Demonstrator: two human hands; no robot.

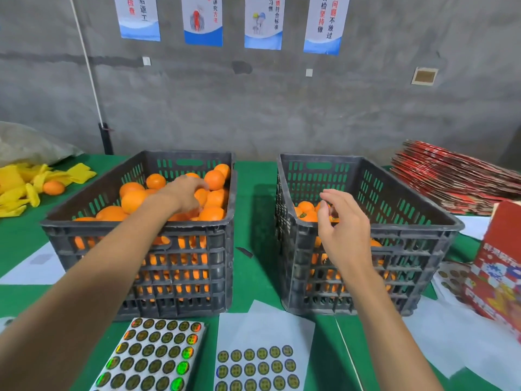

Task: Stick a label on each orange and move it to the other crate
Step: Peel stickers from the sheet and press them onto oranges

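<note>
Oranges [132, 198] fill the left crate [141, 235] nearly to its rim, heaped highest toward the far right corner. The left hand [184, 193] reaches into that heap, palm down, fingers curved over the fruit; whether they have closed on one orange I cannot tell, since the back of the hand hides the fingertips. The right crate [394, 241] stands just beside it on the green worktop [253, 277], a strip of bare cloth between them, and holds a lower layer of oranges, one labelled orange [306, 211] showing a dark sticker. The right hand [345, 224] hovers over the near wall of this crate, fingers spread and loosely bent, gripping nothing, and it blocks part of the fruit behind it.

Near the front edge lie two label sheets: a full sheet [152, 359] on the left under the left forearm's line, and a partly used sheet [256, 368] beside it, its upper rows already bare backing. White paper [31, 266] lies left of the left crate. Farther left, yellow foam nets [25, 184] are scattered, with a single loose orange [53, 187] among them. On the right sit a red printed box [499, 275] and, behind it, a stack of flattened red cartons [456, 182]. Posters [203, 21] hang on the grey wall.
</note>
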